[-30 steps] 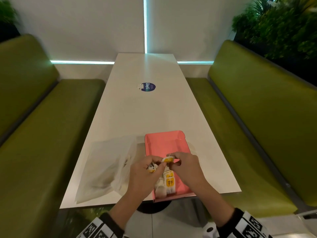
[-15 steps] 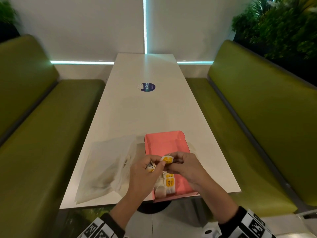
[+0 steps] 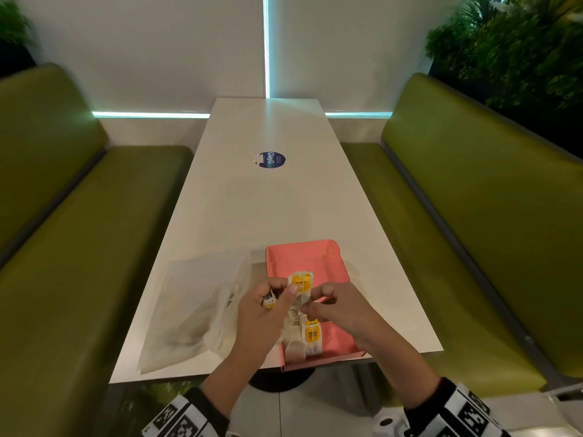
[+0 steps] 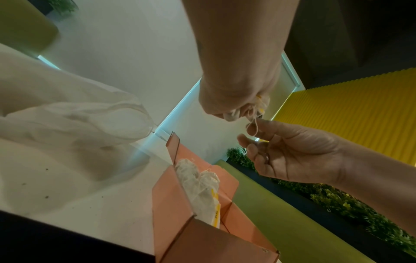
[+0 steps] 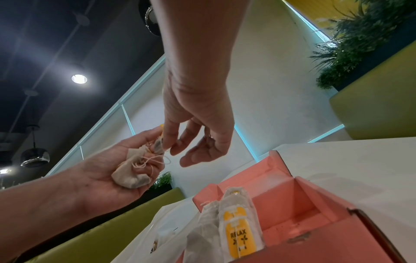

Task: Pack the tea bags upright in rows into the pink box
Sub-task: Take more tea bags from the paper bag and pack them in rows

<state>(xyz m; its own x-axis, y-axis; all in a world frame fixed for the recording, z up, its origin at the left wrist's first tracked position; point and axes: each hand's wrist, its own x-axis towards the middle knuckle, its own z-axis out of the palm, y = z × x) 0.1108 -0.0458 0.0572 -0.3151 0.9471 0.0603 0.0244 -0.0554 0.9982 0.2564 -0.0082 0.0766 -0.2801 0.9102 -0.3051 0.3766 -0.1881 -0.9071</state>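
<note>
The open pink box [image 3: 318, 258] lies at the table's near edge, and a few tea bags [image 3: 310, 337] with yellow tags stand in its near left corner. Above it my left hand [image 3: 284, 294] grips a small bunch of tea bags [image 5: 133, 176] in its palm. One tea bag [image 3: 301, 282] with a yellow tag sticks up from that hand's thumb. My right hand [image 3: 310, 305] pinches this bag's lower part and string [image 4: 252, 126] between thumb and forefinger. The box's far half [image 5: 299, 201] holds nothing.
A crumpled clear plastic bag [image 3: 195, 310] lies left of the box, touching it. A round blue sticker [image 3: 271, 159] is stuck mid-table. Green benches [image 3: 473, 216] run along both sides. The white table [image 3: 268, 209] ends just under my wrists.
The yellow-tagged tea bag has risen a little and turned upright between the hands. My right hand has shifted slightly left, onto its lower part. The box and plastic bag stay put.
</note>
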